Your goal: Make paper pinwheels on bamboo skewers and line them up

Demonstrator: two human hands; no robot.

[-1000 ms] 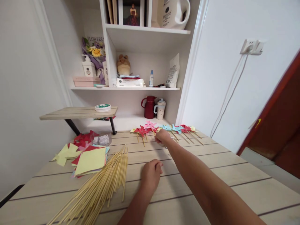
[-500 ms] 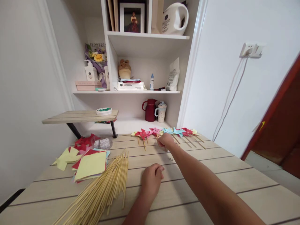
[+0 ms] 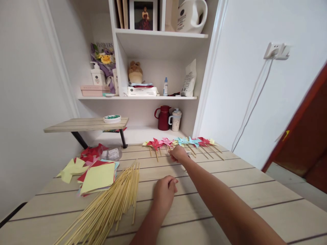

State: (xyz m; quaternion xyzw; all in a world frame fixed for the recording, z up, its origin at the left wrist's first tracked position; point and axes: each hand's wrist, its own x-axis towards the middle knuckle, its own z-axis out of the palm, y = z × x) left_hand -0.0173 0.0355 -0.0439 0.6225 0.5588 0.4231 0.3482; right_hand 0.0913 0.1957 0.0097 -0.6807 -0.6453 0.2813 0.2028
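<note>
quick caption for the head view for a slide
Right hand reaches the row of paper pinwheels at the table's far edge; left hand rests beside bamboo sticks.

White walls enclose a white shelf unit (image 3: 158, 64), a plank table (image 3: 230, 190), and perhaps a reddish door (image 3: 301, 136).

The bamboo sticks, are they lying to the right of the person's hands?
No, the bamboo sticks lie in a heap left of the left hand, beside the stacked coloured paper squares.

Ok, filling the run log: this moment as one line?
right hand: at pinwheels, grip unclear | left hand: fist on table | sticks: piled left
</note>
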